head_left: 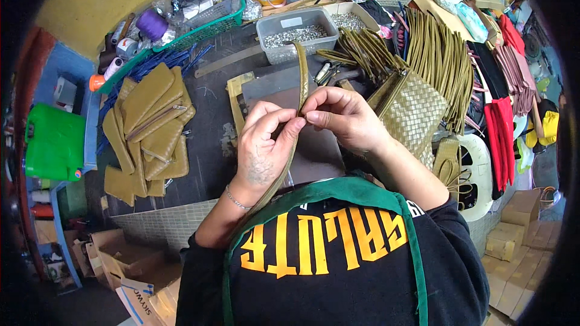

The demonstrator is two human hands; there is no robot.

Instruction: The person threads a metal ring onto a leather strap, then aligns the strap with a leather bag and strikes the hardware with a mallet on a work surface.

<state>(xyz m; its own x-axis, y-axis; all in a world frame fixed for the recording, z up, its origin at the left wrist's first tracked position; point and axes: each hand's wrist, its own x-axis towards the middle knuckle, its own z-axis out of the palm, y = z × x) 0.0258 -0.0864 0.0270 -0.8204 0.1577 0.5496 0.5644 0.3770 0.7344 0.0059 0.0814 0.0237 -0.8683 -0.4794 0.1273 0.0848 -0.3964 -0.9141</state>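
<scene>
A long olive-brown strap rises between my hands, its upper end bending over toward the grey tub, its lower part running down across my left wrist to my apron. My left hand is closed on the strap, thumb and fingers pinching it at mid-length. Against the strap's right edge, my right hand has thumb and forefinger pinched together, touching the left fingertips. Whatever small thing lies between the right fingertips is hidden. Below the hands is a dark flat board on the worktable.
Olive zippered pouches lie piled at left. Behind the hands stands a grey tub of small metal pieces. At right are bundled olive straps and a woven olive bag. A green basket sits far left; cardboard boxes stand below.
</scene>
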